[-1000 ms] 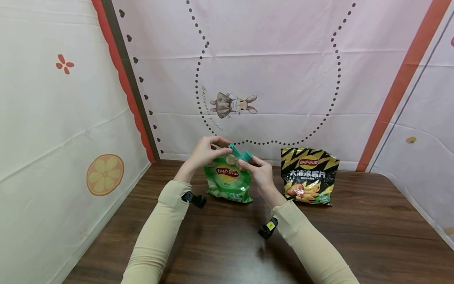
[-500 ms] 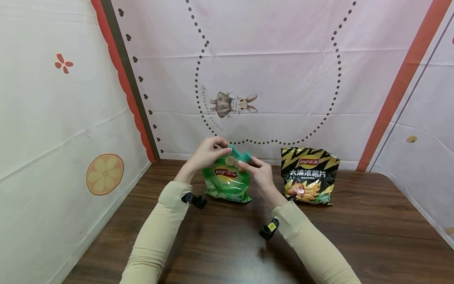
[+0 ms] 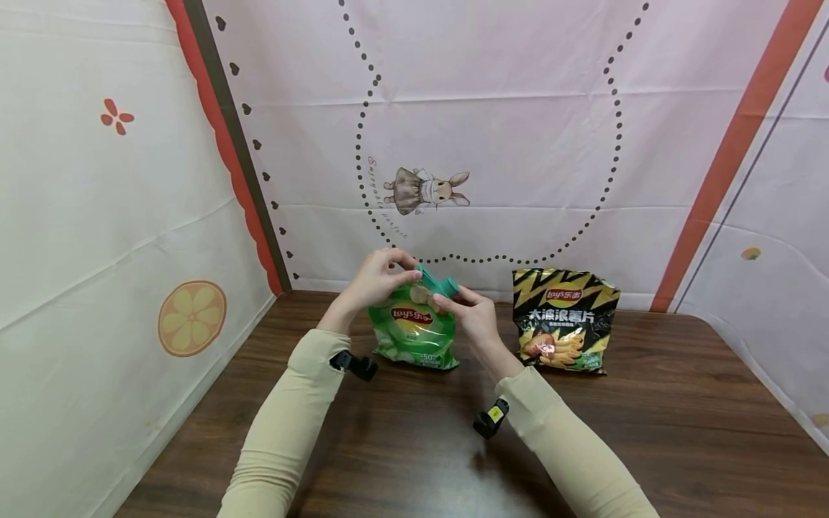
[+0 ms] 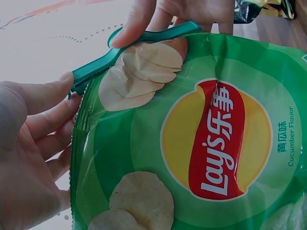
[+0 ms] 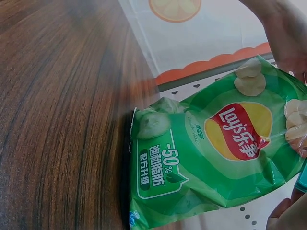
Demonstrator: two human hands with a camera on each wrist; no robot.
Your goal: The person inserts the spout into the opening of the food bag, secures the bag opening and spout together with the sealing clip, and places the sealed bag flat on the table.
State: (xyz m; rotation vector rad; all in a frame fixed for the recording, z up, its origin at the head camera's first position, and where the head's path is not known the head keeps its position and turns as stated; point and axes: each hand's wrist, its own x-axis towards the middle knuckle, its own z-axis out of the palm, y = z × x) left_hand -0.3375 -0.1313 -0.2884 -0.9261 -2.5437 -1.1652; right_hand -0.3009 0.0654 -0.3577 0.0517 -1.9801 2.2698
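A green Lay's chip bag (image 3: 414, 338) stands on the table with its top between both hands. Across its top corner lies a teal bag clip (image 3: 447, 286) with a round cap-like part. My left hand (image 3: 374, 279) pinches one end of the clip; in the left wrist view, the thumb (image 4: 53, 91) is on top and the fingers are behind the bag's edge. My right hand (image 3: 478, 316) grips the clip farther along, its thumb (image 4: 136, 24) pressed on it. Whether the clip is fastened on the bag cannot be told. In the right wrist view, the clip (image 5: 302, 181) shows only at the edge.
A black and yellow Lay's bag (image 3: 565, 316) stands upright to the right of the right hand. The dark wooden table (image 3: 414, 446) extends toward the front. Printed cloth walls (image 3: 531, 158) enclose its back and sides.
The green bag has shifted and tilted slightly to the left, and the clip has moved a little left with it. Both hands keep nearly the same hold.
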